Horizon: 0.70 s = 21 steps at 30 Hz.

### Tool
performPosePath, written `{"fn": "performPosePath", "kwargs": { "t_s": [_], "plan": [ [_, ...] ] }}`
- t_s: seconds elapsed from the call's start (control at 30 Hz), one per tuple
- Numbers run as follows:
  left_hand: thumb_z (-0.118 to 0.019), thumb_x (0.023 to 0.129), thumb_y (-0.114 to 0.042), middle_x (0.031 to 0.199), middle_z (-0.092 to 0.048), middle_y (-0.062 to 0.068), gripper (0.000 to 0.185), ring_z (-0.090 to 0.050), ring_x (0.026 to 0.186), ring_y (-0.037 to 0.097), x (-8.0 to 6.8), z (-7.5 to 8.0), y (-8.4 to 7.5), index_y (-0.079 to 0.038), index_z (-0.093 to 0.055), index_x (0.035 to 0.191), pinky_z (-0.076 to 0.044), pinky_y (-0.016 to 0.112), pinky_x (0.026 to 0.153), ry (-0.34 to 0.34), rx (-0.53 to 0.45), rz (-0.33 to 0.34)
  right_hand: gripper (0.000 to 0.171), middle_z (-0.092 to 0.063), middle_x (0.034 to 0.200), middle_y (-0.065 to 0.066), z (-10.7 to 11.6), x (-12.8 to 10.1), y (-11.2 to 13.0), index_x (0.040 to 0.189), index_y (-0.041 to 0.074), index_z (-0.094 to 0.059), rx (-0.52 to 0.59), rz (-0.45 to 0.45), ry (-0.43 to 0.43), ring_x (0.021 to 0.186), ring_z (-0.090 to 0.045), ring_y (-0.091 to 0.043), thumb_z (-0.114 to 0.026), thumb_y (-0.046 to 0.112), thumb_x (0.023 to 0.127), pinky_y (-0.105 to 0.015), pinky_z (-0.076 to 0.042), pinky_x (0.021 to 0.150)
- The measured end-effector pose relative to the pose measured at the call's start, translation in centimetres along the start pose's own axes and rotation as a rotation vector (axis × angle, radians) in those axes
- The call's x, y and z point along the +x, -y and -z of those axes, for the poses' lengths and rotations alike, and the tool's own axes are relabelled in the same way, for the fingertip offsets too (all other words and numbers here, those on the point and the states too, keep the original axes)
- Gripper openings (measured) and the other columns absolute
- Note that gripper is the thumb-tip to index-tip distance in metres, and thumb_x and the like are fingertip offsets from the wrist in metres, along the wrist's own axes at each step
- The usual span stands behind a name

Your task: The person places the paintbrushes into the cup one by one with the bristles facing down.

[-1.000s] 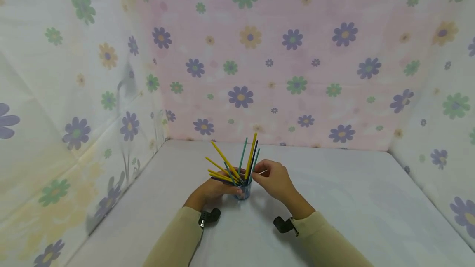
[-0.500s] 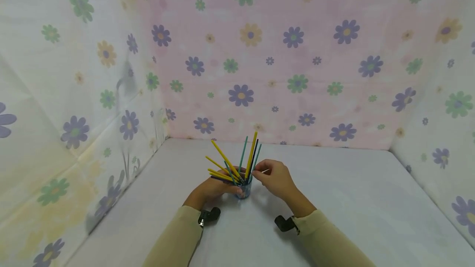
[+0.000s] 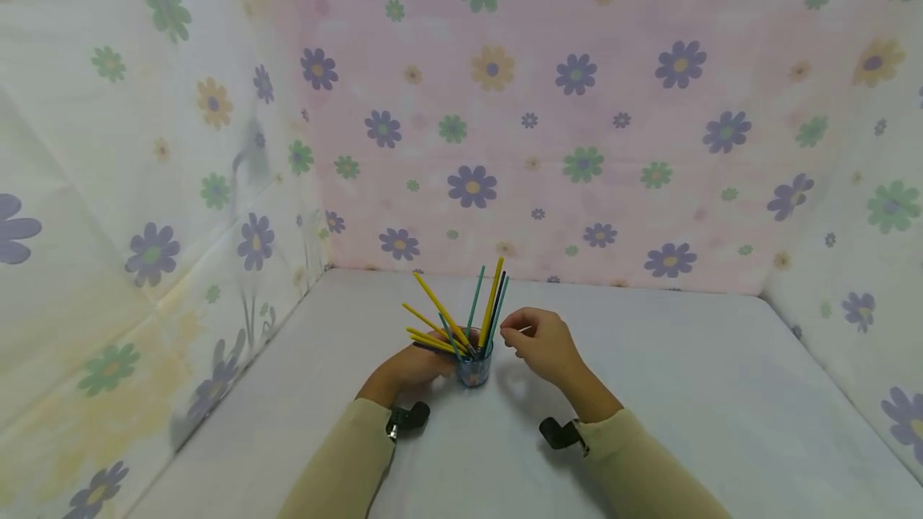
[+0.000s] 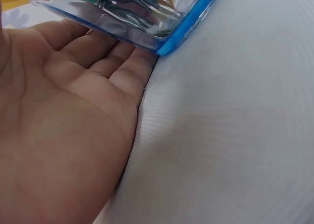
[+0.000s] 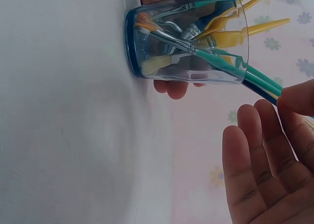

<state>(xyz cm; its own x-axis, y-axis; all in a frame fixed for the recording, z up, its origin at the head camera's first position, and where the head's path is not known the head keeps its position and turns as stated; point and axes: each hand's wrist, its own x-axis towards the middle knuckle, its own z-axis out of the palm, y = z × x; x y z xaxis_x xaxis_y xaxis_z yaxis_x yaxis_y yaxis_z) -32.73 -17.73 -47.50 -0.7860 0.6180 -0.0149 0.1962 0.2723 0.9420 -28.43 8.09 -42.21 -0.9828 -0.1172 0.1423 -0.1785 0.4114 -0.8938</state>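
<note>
My left hand hides the left side of the glass cup, and its wrist view cuts off all but the cup's blue base. Whether my right hand holds something thin and pale at its fingertips, I cannot make out. The cup stands on the white table, near the middle, clear-walled with a blue bottom. In it stand paintbrushes, bristles down, with yellow, teal and dark handles fanning up and to the left. My left fingers curl round the cup. My right hand hovers just to its right, fingers loosely bent, thumb and forefinger close together.
</note>
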Motion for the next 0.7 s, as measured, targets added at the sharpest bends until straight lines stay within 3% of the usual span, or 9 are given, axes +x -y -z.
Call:
{"fn": "performPosePath", "kwargs": {
  "t_s": [0.1,0.27,0.33,0.4,0.5,0.7],
  "plan": [
    [-0.06,0.083,-0.001,0.145,-0.059,-0.009,0.07,-0.047,0.127,0.018,-0.1,-0.1,-0.1,-0.029,-0.058,0.147,-0.034,0.034,0.096,-0.046,0.024,0.066,0.011,-0.073,0.093,-0.003,0.1,0.1,-0.1,0.101,0.013,-0.075,-0.002,-0.001,0.0,0.086,-0.071,-0.028,-0.07,0.023,0.098,-0.032,-0.06,0.071],
    [-0.061,0.083,-0.006,0.131,-0.061,-0.006,0.064,-0.049,0.112,0.023,-0.1,-0.1,0.0,-0.032,-0.06,0.142,-0.037,0.037,0.086,-0.09,0.051,0.124,0.008,-0.073,0.093,-0.004,0.5,0.1,0.0,0.1,0.015,-0.075,0.011,0.011,-0.01,0.086,-0.071,-0.027,-0.07,0.021,0.097,-0.032,-0.06,0.071],
    [-0.062,0.094,-0.016,0.13,-0.062,-0.008,0.048,-0.05,0.113,0.022,0.1,0.0,0.2,-0.036,-0.063,0.138,-0.038,0.038,0.09,-0.1,0.092,0.104,0.008,-0.074,0.095,-0.005,0.7,0.1,0.2,0.099,0.015,-0.074,0.012,0.012,-0.015,0.086,-0.071,-0.026,-0.07,0.022,0.098,-0.033,-0.061,0.071],
    [-0.063,0.101,-0.03,0.135,-0.062,-0.013,0.034,-0.049,0.124,0.019,0.5,0.1,0.2,-0.04,-0.066,0.134,-0.037,0.043,0.103,-0.104,0.116,0.071,0.008,-0.074,0.097,-0.007,1.0,0.2,0.4,0.1,0.016,-0.074,0.01,0.015,-0.026,0.084,-0.07,-0.022,-0.07,0.022,0.098,-0.033,-0.061,0.072],
    [-0.066,0.1,-0.044,0.139,-0.061,-0.019,0.03,-0.045,0.138,0.015,0.8,0.1,0.4,-0.041,-0.069,0.129,-0.027,0.05,0.119,-0.118,0.115,0.042,0.011,-0.075,0.099,-0.006,1.7,0.1,0.7,0.102,0.015,-0.074,0.005,0.016,-0.039,0.084,-0.07,-0.018,-0.07,0.025,0.098,-0.033,-0.061,0.074],
    [-0.067,0.1,-0.028,0.132,-0.069,-0.011,0.031,-0.051,0.137,0.016,0.1,0.3,0.4,-0.031,-0.069,0.131,-0.033,0.049,0.119,-0.178,0.004,0.096,0.015,-0.074,0.104,-0.003,4.1,0.0,1.0,0.106,0.016,-0.073,-0.058,0.028,-0.054,0.09,-0.071,-0.018,-0.068,0.027,0.1,-0.034,-0.061,0.077]
  ]
}}
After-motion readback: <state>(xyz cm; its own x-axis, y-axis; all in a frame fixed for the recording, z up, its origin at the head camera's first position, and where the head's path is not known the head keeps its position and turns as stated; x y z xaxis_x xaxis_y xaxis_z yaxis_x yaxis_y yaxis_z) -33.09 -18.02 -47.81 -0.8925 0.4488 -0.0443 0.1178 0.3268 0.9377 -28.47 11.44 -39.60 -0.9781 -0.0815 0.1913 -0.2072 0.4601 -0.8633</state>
